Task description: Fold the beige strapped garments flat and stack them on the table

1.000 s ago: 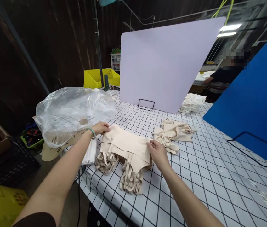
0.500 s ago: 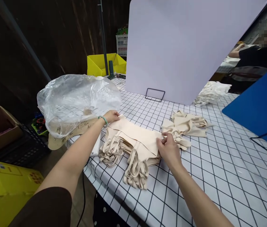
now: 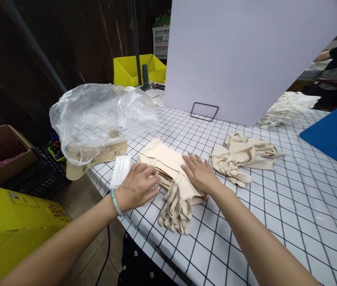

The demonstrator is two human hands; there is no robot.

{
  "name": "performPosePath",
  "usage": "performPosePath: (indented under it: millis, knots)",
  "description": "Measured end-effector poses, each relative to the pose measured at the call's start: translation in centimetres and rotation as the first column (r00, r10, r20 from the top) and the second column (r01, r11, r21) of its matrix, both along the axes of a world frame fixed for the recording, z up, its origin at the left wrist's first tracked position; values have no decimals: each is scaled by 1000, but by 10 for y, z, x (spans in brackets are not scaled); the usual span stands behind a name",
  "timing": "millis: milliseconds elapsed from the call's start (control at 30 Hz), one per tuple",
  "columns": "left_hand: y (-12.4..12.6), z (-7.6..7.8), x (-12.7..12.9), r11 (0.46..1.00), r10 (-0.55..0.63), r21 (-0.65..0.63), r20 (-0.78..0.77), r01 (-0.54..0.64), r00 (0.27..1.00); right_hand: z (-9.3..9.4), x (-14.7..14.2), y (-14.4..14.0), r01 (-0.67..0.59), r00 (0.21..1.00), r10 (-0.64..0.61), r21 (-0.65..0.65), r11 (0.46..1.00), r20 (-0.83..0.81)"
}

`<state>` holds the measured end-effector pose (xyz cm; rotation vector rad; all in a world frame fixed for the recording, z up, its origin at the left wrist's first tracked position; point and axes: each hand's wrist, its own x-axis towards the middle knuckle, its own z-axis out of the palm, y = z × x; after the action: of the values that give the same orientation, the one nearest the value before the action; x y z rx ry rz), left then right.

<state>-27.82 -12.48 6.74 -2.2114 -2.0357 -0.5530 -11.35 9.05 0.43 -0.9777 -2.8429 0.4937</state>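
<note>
A stack of cream fabric pieces (image 3: 168, 158) lies near the table's front edge, with a bundle of looped straps (image 3: 176, 208) hanging from its front side. My right hand (image 3: 200, 172) is laid flat on the top piece, fingers stretched out. At the stack's left end my left hand (image 3: 141, 184), wearing a green bangle, has its fingers curled round the other bundle of straps, which is mostly hidden beneath it. Right of the stack is a crumpled heap of the same cream fabric (image 3: 243, 157).
A clear plastic bag (image 3: 105, 119) lies over marked brown card (image 3: 97, 157) at left, beside a white packet (image 3: 121, 171). A pale upright board (image 3: 225, 59) and a blue board (image 3: 335, 135) stand behind. White fabric (image 3: 287, 109) and another person's arm (image 3: 323, 56) are farther back.
My left hand has left the stack's far left corner and come nearer, onto the left straps. My right hand has gone from pinching the right edge to lying flat on top.
</note>
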Motion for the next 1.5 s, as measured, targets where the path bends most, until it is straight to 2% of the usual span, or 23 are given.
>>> performPosePath:
  millis: [67, 100, 200, 300, 400, 467, 500, 567, 633, 700, 733, 767, 833, 900, 933, 1033, 1100, 1167, 1233, 1300, 1367, 1433, 1500]
  knots:
    - [-19, 2, 11, 1000, -13, -24, -49, 12, 999, 5, 6, -6, 25, 996, -21, 53, 998, -88]
    - [-23, 5, 14, 1000, -12, 6, -30, 12, 999, 7, 12, -8, 40, 988, -26, 92, 995, -155]
    - [-14, 19, 25, 988, -38, 152, 130, 19, 991, 8, 36, -4, 147, 935, -70, 198, 969, -349]
    - [19, 30, 60, 978, -132, 197, 350, 65, 927, 2, 71, 27, 393, 861, -288, 190, 899, -418]
    - [61, 29, 114, 971, -239, 140, 524, 194, 818, 3, 98, 77, 651, 710, -557, 101, 752, -431]
    - [88, 24, 148, 951, -297, 113, 599, 289, 743, 9, 107, 109, 723, 643, -648, 47, 689, -408]
    - [99, 22, 162, 941, -313, 106, 632, 321, 709, 13, 110, 121, 724, 643, -657, 33, 689, -393]
    - [114, 18, 181, 936, -308, 92, 684, 341, 661, 22, 116, 133, 670, 692, -612, 25, 742, -384]
    - [119, 13, 188, 950, -265, 74, 711, 304, 652, 28, 130, 124, 600, 737, -540, 27, 799, -407]
    - [114, 7, 186, 970, -203, 53, 704, 235, 680, 28, 158, 93, 499, 784, -424, 55, 865, -453]
    - [109, 2, 184, 979, -176, 45, 689, 201, 703, 26, 177, 71, 432, 814, -350, 79, 899, -464]
    - [104, -3, 181, 984, -153, 38, 666, 172, 730, 23, 199, 45, 311, 853, -215, 134, 941, -476]
    - [93, -15, 175, 990, -129, 28, 607, 141, 784, 19, 245, -11, 80, 926, -3, 189, 979, -378]
    - [86, -26, 173, 990, -125, 20, 553, 137, 824, 16, 285, -62, 32, 962, 9, 147, 989, -271]
    - [86, -31, 173, 990, -131, 22, 532, 141, 836, 16, 301, -83, 56, 969, -27, 110, 992, -247]
    - [95, -43, 186, 986, -166, 51, 487, 161, 857, 12, 326, -120, 260, 921, -237, 34, 965, -309]
    - [108, -47, 200, 979, -201, 61, 459, 195, 865, 8, 326, -123, 403, 851, -366, 22, 915, -377]
    - [123, -47, 215, 969, -233, 15, 395, 248, 888, 4, 318, -115, 477, 805, -428, 18, 879, -410]
    - [137, -46, 225, 935, -296, -111, 281, 337, 913, 0, 308, -102, 484, 810, -435, 27, 875, -392]
    - [145, -42, 228, 872, -371, -272, 176, 407, 912, -4, 301, -87, 457, 848, -418, 48, 888, -327]
    - [144, -37, 224, 820, -410, -385, 123, 424, 904, -8, 300, -75, 433, 877, -408, 49, 900, -255]
    - [132, -31, 214, 804, -417, -424, 94, 416, 904, -11, 306, -69, 433, 884, -417, 30, 901, -213]
    - [110, -23, 201, 796, -437, -428, 83, 428, 895, -12, 317, -72, 435, 886, -426, 10, 900, -182]
